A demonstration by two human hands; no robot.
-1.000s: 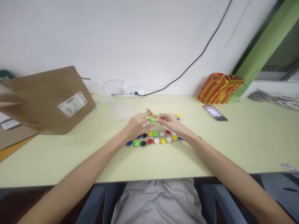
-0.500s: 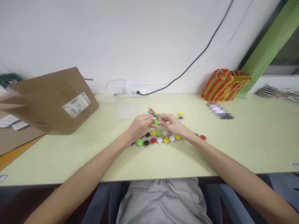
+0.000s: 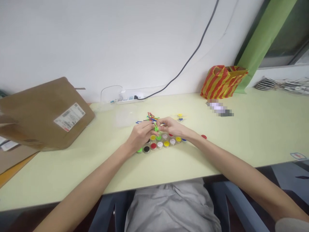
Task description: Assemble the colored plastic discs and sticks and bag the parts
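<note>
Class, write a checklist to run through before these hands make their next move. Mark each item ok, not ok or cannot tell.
1. Green piece held between left hand and right hand: ok.
2. Green piece fully visible: not ok, the hands partly cover it.
3. Green piece firmly gripped: cannot tell.
4. Round coloured pieces fully in sight: not ok, some are partly covered.
5. Cardboard box apart from both hands: ok.

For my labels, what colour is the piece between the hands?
The piece is bright green, clearest in the head view.
</note>
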